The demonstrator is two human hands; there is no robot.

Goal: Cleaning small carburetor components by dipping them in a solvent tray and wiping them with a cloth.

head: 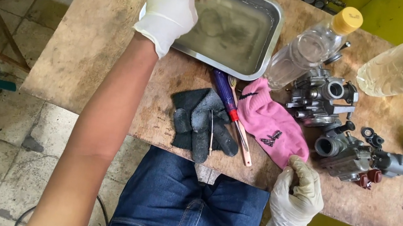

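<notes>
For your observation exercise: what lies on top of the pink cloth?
Several small dark screws lie on the pink cloth. The gloved right hand touches its near corner; anything beneath the cloth is hidden.

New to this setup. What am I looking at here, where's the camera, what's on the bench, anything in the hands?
One view, from a camera on the person's head, looking down at their lap and a worn wooden bench. Both hands wear pale gloves. The left hand reaches into a metal tray of cloudy liquid; what it grips is not visible. The right hand is closed at the bench edge beside a pink cloth. Also there: a dark glove, a screwdriver, two carburetor-like metal parts, and two clear bottles.
</notes>
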